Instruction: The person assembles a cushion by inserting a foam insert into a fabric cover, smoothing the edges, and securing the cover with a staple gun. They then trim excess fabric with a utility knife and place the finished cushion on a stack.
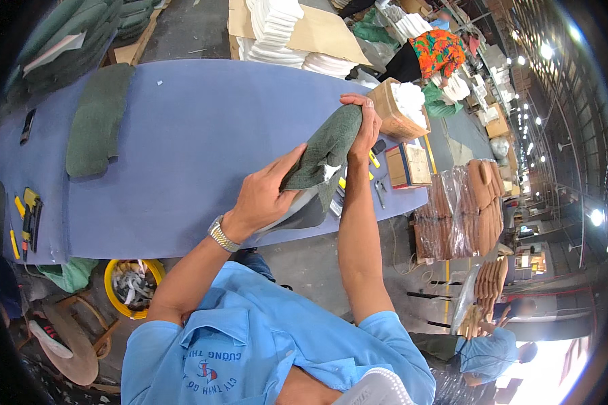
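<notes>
Above the near edge of the blue-topped table (pixel 182 135), a dark green fabric-covered cushion (pixel 334 135) is held up at a tilt between my hands. White filling or lining shows through an opening in its fabric, and a greyish flap hangs from its lower end. My left hand (pixel 267 192), with a metal watch at the wrist, grips the lower left end, thumb and fingers pressed on the cloth. Around the upper right end, my right hand (pixel 365 128) is wrapped with its fingers over the top. A flat green fabric piece (pixel 100 118) lies on the table to the left.
Yellow-handled tools (pixel 30 216) lie at the table's left end. A cardboard box (pixel 398 118) of white material and a smaller box (pixel 409 167) sit at the right. Below stands a yellow bucket (pixel 157 270) of scraps. Wrapped brown cushions (pixel 452 209) and a person in an orange patterned top (pixel 436 54) are beyond.
</notes>
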A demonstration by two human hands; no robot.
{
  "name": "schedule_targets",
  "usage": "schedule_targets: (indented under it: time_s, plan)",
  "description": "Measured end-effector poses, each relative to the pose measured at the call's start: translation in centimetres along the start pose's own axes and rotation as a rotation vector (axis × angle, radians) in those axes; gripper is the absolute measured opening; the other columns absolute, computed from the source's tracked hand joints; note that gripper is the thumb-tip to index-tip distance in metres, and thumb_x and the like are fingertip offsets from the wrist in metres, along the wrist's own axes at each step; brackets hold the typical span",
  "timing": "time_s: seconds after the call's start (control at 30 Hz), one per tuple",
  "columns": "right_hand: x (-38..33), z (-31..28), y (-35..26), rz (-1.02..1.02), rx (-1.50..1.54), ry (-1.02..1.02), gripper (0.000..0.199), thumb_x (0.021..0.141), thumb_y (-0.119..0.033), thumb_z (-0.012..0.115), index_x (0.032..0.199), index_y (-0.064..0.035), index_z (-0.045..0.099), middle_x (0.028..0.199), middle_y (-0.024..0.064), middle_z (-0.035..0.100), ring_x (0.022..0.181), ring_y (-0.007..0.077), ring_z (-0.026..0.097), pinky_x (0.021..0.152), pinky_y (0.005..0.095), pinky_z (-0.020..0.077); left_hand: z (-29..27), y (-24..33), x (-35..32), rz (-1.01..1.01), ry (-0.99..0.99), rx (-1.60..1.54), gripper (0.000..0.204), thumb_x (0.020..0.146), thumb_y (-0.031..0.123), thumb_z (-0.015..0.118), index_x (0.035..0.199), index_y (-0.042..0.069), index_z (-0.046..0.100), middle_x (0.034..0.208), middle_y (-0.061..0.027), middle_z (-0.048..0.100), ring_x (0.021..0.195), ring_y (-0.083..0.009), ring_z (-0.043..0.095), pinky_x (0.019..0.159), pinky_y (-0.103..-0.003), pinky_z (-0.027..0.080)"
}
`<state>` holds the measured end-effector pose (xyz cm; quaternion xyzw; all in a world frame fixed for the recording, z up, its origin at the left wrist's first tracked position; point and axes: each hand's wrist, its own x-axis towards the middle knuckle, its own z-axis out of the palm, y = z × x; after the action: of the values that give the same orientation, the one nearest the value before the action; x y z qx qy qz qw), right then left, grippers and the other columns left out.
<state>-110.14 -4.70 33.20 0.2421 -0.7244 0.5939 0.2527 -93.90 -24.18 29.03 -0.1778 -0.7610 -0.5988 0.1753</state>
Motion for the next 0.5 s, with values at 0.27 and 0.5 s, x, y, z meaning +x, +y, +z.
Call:
schedule_targets:
  time_s: [0.27, 0.5]
  plan:
    - [-0.7, -0.7, -0.7, 0.027, 0.090, -0.090, 0.048, 0.106, -0.031, 0.044, 0.092, 0.0032, 0.075, 0.106, 0.0154, 0.072, 0.102, 0.0231, 0.063, 0.096, 0.0367, 0.0445, 0.1, 0.3, -1.4, 0.093, -0.046, -0.102, 0.052, 0.096, 0.017, 0.061, 0.147, 0.012, 0.055, 0.140, -0.0216, 0.061, 0.121, -0.0421, 0.063, 0.100, -0.044, 0.052]
    - [-0.9, 0.8, -2.3, 0.006, 0.310, -0.384, 0.041, 0.102, -0.035, 0.054, 0.102, 0.0003, 0.076, 0.125, 0.0168, 0.070, 0.117, 0.0261, 0.062, 0.104, 0.0405, 0.0455, -4.3, 5.6, 7.8, 0.827, -0.203, 0.428, 0.047, 0.101, 0.040, 0.057, 0.130, 0.005, 0.070, 0.147, -0.0215, 0.056, 0.140, -0.0376, 0.049, 0.117, -0.050, 0.038]
